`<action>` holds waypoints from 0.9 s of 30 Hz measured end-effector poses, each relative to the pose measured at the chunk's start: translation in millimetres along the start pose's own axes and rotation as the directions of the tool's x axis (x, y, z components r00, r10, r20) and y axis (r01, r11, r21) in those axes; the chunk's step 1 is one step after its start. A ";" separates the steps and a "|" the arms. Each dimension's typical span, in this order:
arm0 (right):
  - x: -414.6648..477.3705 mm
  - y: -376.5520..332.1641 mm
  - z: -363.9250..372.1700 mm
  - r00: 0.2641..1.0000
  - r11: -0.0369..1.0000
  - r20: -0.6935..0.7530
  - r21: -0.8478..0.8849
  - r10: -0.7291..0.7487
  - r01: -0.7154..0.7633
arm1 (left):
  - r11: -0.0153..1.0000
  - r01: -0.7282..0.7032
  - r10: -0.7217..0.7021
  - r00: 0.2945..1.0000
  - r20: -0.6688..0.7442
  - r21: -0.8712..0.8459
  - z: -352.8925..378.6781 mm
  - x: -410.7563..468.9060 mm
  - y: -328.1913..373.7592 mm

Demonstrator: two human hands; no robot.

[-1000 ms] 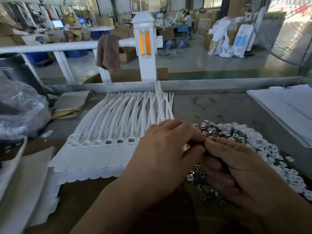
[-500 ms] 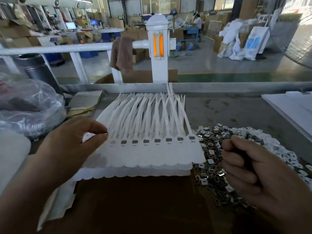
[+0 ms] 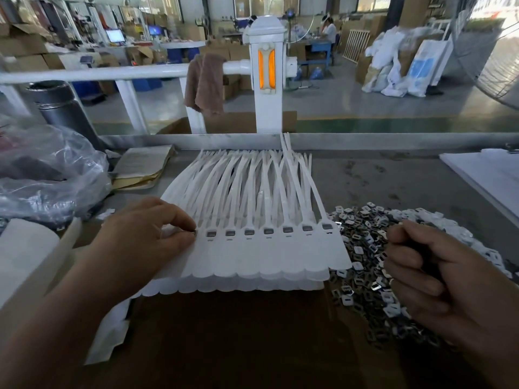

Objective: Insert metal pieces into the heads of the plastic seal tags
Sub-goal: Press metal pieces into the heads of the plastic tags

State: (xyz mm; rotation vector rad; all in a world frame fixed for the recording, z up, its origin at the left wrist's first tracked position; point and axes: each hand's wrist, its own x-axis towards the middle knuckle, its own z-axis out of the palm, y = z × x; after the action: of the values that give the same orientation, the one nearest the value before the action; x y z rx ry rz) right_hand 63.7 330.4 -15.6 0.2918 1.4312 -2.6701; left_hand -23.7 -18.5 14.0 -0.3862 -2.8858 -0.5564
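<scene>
While abreast, seven tag heads (image 3: 268, 231)

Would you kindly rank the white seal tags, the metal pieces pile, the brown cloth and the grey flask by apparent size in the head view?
1. white seal tags
2. metal pieces pile
3. brown cloth and grey flask: they look alike, and both sit farther from the camera, so I leave them unranked.

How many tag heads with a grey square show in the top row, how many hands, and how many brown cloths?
Tag heads with a grey square: 7
Hands: 2 (left hand pinches a metal piece, right hand grips a dark stack)
Brown cloth: 1
Total: 10
Heads under the left hand are hidden, so uncounted.
</scene>
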 end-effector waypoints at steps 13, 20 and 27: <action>-2.3 -1.5 -0.6 1.000 1.000 -0.004 -0.006 -0.018 0.018 | 1.000 -0.022 0.021 0.998 0.057 0.008 0.9 6.5 -5.5; -0.9 -3.1 -1.6 1.000 0.988 -0.027 0.155 -0.002 0.006 | 0.999 -0.021 0.020 0.999 -0.042 -0.034 0.1 -3.4 -5.2; 2.1 -10.1 3.8 0.975 0.922 -0.222 0.371 -0.028 0.112 | 0.998 -0.002 -0.010 0.983 -0.183 -0.065 0.4 -8.9 5.6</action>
State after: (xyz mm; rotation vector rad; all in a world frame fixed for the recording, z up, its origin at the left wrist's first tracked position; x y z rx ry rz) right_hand 59.4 332.9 -5.8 0.5843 0.9624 -3.0453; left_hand -13.6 -15.2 13.6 -0.3204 -2.6981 -0.6512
